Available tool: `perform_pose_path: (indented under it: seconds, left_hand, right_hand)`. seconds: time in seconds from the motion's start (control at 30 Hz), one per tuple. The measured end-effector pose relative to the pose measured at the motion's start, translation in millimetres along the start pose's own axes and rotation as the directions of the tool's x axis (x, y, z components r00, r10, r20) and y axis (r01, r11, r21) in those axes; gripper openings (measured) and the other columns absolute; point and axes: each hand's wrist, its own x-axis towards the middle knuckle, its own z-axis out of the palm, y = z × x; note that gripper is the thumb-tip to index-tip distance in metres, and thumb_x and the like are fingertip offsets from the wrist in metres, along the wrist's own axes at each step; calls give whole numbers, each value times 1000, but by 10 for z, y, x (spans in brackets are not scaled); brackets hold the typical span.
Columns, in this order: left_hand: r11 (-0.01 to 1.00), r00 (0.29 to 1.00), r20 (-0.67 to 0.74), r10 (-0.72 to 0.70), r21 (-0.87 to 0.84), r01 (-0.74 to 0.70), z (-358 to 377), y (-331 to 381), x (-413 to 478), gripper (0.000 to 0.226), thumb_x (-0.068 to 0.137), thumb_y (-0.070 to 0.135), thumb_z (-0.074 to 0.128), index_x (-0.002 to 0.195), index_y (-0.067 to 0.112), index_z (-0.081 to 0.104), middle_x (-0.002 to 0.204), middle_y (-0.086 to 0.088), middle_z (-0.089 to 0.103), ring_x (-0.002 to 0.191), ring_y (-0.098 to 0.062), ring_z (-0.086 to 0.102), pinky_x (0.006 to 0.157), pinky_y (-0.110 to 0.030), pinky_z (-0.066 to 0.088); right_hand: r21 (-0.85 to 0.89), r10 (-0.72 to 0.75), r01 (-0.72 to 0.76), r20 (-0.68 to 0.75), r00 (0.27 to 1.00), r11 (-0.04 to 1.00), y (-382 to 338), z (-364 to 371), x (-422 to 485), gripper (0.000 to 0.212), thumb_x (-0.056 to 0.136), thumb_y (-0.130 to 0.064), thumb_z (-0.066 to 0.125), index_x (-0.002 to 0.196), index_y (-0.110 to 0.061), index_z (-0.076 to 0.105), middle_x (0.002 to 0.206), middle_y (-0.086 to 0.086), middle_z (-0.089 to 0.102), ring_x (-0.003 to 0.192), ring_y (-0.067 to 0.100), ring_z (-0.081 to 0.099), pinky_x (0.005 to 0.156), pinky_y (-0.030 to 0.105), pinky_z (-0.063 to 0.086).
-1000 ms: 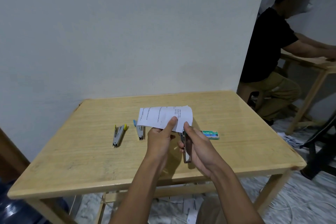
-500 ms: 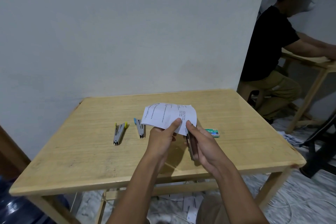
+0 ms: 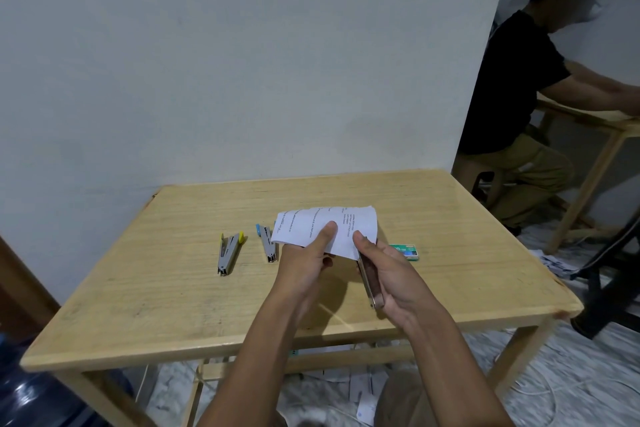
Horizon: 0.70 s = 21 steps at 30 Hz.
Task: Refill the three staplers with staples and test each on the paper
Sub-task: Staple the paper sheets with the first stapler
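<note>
My left hand [image 3: 308, 256] pinches a printed white paper [image 3: 322, 224] above the wooden table [image 3: 173, 291], thumb on top. My right hand [image 3: 388, 274] grips a metal stapler [image 3: 369, 279], its nose at the paper's lower right edge. Two more staplers lie on the table to the left: one with a yellow end [image 3: 229, 253] and one with a blue end [image 3: 267, 242]. A green staple box [image 3: 407, 251] lies just right of my right hand, partly hidden by it.
A white wall stands behind the table. Another person in a black shirt [image 3: 512, 80] sits at a second wooden table [image 3: 588, 118] at the right. A dark chair [image 3: 609, 274] stands near the table's right corner. Papers and cables litter the floor; a blue water jug [image 3: 38, 392] is at lower left.
Both hands with the paper and stapler have shifted slightly right and away from me. The stapler's nose has come up to the paper's edge.
</note>
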Motion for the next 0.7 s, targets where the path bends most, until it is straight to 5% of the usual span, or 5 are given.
perform_pose_path:
  seconds: [0.03,0.17,0.33,0.47,0.7]
  left_hand:
    - [1000,1000,1,-6,-9,6,-1,12,-5,25,91,28,68,115,21,65,109,1,74,102,-17,68,79,-32,49]
    - [999,1000,-15,-10,-32,9,-1,53,-16,24,91,26,67,113,18,66,109,-2,74,101,-19,67,80,-33,50]
    - [997,1000,-10,-16,-76,15,-16,78,-18,25,91,26,67,115,18,64,112,-2,73,103,-19,65,79,-33,48]
    - [999,997,63,-40,-29,42,-27,68,-27,18,92,27,67,109,22,67,105,-1,75,100,-19,66,78,-34,48]
    - [967,980,96,-177,-169,191,-153,210,44,25,92,35,63,104,13,66,84,-3,69,76,-19,64,68,-33,48]
  right_hand:
    - [-19,-7,7,-9,1000,1000,11,6,7,45,76,-42,81,112,-17,74,113,24,71,84,30,61,59,29,46]
    - [35,26,-25,-19,999,999,-35,24,-38,41,89,-37,65,118,-8,68,75,2,67,57,11,57,45,20,48]
    - [-36,74,-78,-99,992,996,-65,-22,-21,50,87,-70,50,91,-23,69,51,-4,37,42,9,26,40,22,19]
    - [-84,-28,9,-225,974,996,-80,-30,63,39,84,-48,72,102,-14,69,66,0,48,43,8,26,40,21,22]
    - [-136,-133,105,-221,966,985,-302,-147,81,17,92,-22,67,106,-12,67,83,9,64,37,5,34,38,20,23]
